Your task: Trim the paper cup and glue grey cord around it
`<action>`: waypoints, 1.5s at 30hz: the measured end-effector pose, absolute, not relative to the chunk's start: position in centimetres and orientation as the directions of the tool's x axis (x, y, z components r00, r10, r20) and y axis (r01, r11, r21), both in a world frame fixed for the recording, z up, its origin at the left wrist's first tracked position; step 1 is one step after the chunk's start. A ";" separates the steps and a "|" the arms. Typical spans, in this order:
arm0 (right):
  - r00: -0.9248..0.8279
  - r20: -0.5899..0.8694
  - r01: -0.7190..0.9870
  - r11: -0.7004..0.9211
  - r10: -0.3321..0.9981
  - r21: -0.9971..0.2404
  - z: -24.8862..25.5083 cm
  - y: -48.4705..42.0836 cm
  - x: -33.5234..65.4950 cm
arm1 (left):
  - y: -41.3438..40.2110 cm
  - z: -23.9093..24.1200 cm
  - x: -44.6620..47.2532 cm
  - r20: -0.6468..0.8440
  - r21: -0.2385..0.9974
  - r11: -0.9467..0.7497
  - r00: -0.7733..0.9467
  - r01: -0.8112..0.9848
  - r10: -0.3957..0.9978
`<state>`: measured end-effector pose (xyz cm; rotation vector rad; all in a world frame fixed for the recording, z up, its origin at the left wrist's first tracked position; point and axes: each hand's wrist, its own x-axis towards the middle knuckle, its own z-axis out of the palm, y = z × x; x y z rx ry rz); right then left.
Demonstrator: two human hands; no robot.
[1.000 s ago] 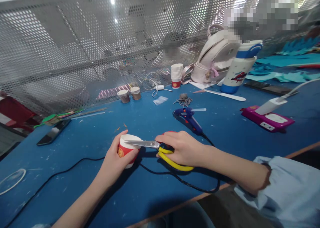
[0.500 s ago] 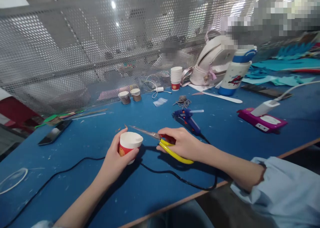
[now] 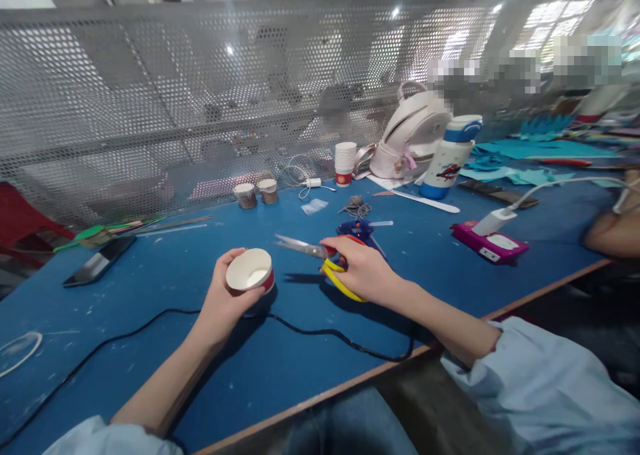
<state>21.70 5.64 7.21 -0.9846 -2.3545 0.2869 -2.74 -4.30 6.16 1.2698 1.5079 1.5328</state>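
A red and white paper cup [image 3: 250,270] is gripped in my left hand [image 3: 223,302], its open mouth tilted toward me so the white inside shows. My right hand [image 3: 367,272] holds scissors [image 3: 343,283] with yellow and red handles. Their blades point left toward the cup, slightly parted and apart from it. Just behind my right hand lies a blue hot glue gun [image 3: 357,228] on the table, partly covered by the hand, with a clear glue stick poking out of it.
On the blue table [image 3: 295,382] stand a cup stack [image 3: 345,165], two small brown cups [image 3: 267,190], a bottle [image 3: 450,155] and a backpack [image 3: 407,135]. A purple power strip [image 3: 490,242] is at right, a phone [image 3: 100,260] at left. A black cord [image 3: 320,332] crosses the front. Another person's arm [image 3: 613,232] rests at far right.
The cup has tipped so its inside faces me more. The scissors have moved away from the cup rim, with their blades parted slightly. The view has turned a little to the right.
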 end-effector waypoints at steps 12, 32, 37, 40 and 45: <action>-0.649 0.164 0.580 0.623 0.743 -0.525 8.1 3.0 20.9 | -4.1 6.2 -2.1 0.276 0.903 -0.086 -0.413 0.422 0.868; -0.701 0.281 0.569 0.751 0.656 -0.334 8.1 3.3 20.1 | -4.5 6.0 -1.8 0.345 0.838 -0.114 -0.357 0.534 0.868; -0.705 0.276 0.566 0.752 0.654 -0.337 8.0 3.4 20.1 | -4.4 6.0 -1.9 0.340 0.841 -0.112 -0.356 0.529 0.871; -0.705 0.278 0.564 0.753 0.652 -0.339 8.0 3.4 20.1 | -4.4 6.1 -1.9 0.315 0.852 -0.097 -0.355 0.515 0.880; -0.712 0.270 0.562 0.757 0.648 -0.335 8.0 3.3 20.3 | -4.3 6.2 -2.0 0.302 0.860 -0.099 -0.342 0.501 0.890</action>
